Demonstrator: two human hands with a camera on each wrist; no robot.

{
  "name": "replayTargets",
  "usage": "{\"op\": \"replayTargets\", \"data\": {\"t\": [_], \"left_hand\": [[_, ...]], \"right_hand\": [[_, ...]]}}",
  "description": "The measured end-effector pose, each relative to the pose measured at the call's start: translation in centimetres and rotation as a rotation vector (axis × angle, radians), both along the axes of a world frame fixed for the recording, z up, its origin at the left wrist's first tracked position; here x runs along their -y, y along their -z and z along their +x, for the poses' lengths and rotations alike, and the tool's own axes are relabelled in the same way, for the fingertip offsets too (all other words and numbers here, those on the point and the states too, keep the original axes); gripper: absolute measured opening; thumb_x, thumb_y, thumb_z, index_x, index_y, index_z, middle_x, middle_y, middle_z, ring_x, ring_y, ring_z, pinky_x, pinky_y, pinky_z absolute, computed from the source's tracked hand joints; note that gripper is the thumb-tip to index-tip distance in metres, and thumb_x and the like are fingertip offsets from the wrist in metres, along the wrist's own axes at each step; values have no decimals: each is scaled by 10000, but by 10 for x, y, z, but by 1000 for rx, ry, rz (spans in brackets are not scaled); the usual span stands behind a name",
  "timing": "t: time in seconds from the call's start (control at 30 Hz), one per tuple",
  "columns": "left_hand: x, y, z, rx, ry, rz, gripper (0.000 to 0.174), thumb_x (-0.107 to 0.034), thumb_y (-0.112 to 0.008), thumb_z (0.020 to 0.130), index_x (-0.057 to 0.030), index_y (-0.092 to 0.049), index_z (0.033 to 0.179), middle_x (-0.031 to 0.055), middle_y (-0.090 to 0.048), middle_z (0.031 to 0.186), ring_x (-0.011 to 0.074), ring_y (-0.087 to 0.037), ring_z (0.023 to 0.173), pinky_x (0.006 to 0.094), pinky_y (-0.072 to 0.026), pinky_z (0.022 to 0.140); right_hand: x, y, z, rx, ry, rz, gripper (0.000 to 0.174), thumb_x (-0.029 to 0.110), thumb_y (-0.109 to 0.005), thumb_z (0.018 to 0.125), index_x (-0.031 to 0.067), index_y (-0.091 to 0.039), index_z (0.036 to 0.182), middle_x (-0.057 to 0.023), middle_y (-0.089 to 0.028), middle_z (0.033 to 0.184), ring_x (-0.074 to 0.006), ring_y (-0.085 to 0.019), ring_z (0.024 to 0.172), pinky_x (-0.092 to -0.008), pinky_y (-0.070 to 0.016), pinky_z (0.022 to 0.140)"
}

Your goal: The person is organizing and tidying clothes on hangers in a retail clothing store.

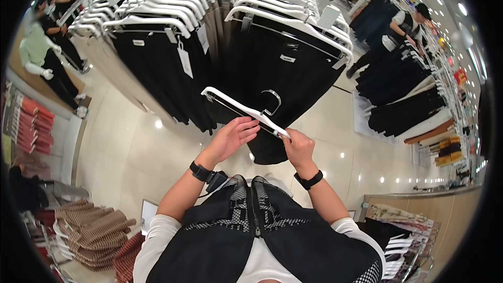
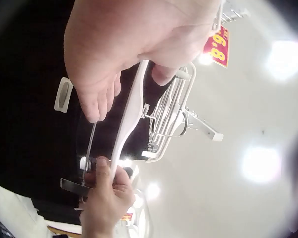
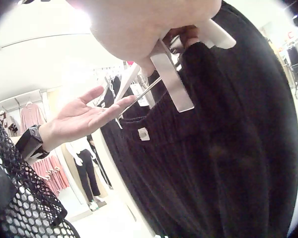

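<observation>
A white clip hanger (image 1: 236, 104) with a metal hook is held out in front of me, and a black elastic-waisted garment (image 3: 218, 144) hangs from its bar. At the hanger's right end my right hand (image 1: 300, 149) grips it, fingers curled by the clip (image 3: 173, 82) and waistband. My left hand (image 1: 234, 139) is at the hanger's middle, palm turned up and fingers straight. In the left wrist view its thumb and fingers lie on opposite sides of the white bar. A small pale label (image 3: 143, 134) sits on the waistband.
Just ahead stands a rack of black trousers (image 1: 141, 63) and beige ones on white hangers. Another rack of dark garments (image 1: 403, 89) is at the right, with a person (image 1: 403, 31) beside it. A mannequin (image 1: 42, 60) stands at the left. Folded striped clothes (image 1: 91, 230) hang at lower left.
</observation>
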State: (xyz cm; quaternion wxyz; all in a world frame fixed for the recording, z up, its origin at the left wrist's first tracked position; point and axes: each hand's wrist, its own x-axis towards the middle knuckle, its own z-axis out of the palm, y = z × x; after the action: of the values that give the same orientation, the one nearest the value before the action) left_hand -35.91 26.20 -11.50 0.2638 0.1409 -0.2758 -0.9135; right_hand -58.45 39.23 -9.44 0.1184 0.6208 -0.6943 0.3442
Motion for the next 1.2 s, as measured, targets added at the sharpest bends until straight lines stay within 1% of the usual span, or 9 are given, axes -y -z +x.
{"op": "replayTargets", "data": {"t": [0.2,0.33,0.37,0.53,0.73,0.8,0.87,1.07,1.2], "left_hand": [[14,-14,-26,-132,0,249,534,-378,-428,1114,38,-462,1447,251,-476,1547,374,-449,1462,470,-361,1243],[15,-18,-40,-166,23,457,446,-332,-497,1086,33,-561,1333,241,-507,1516,405,-465,1443,521,-374,1231],[17,-10,-41,-195,27,480,387,-310,-524,1074,9,-607,1276,197,-602,1419,392,-498,1418,524,-394,1212],[30,-16,-39,-212,-36,478,303,-289,-542,1069,-46,-691,1171,98,-732,1205,360,-566,1355,508,-429,1174],[32,-60,-35,-307,-102,332,377,-281,-476,1082,-56,-626,1346,103,-748,1222,340,-581,1345,501,-420,1189],[26,-75,-36,-294,-186,242,424,-285,-468,1078,-15,-568,1390,148,-676,1269,378,-536,1378,523,-409,1210],[17,-91,-39,-251,-274,139,440,-280,-448,1077,-3,-559,1400,171,-668,1289,388,-514,1404,522,-386,1229],[4,-104,-45,-373,-370,103,413,-246,-474,1054,14,-585,1355,207,-682,1292,416,-550,1360,547,-364,1245],[-4,-107,-41,-365,-419,89,436,-277,-476,1054,12,-593,1358,187,-695,1258,393,-605,1288,551,-431,1189]], "right_hand": [[-14,-6,14,-31,33,45,143,192,-815,837,100,-712,877,-59,-671,682,-257,-659,584,-382,-492,510],[-19,1,24,-24,-11,80,165,215,-808,855,92,-706,893,-53,-679,697,-251,-678,614,-370,-505,523],[-19,2,24,1,-24,89,168,219,-808,857,91,-706,897,-54,-682,702,-250,-684,624,-368,-508,526],[-7,-39,0,315,-115,290,170,260,-747,925,98,-746,975,-78,-729,841,-279,-714,694,-379,-552,617],[54,-137,-67,65,-27,-244,96,134,-705,925,85,-736,1002,-83,-728,918,-293,-699,814,-374,-554,685],[78,-170,-86,-122,-56,-325,208,112,-725,893,64,-703,1094,-97,-710,1057,-317,-656,1012,-414,-507,893],[102,-190,-92,-269,20,-420,253,125,-744,879,68,-694,1121,-91,-695,1102,-321,-639,1024,-425,-484,919],[140,-185,-112,-297,-2,-142,312,276,-819,845,81,-703,1059,-73,-685,1077,-290,-647,999,-422,-494,876],[149,-193,-119,-310,-20,-4,279,355,-772,899,96,-668,894,-82,-691,847,-308,-697,725,-427,-533,633]]}}
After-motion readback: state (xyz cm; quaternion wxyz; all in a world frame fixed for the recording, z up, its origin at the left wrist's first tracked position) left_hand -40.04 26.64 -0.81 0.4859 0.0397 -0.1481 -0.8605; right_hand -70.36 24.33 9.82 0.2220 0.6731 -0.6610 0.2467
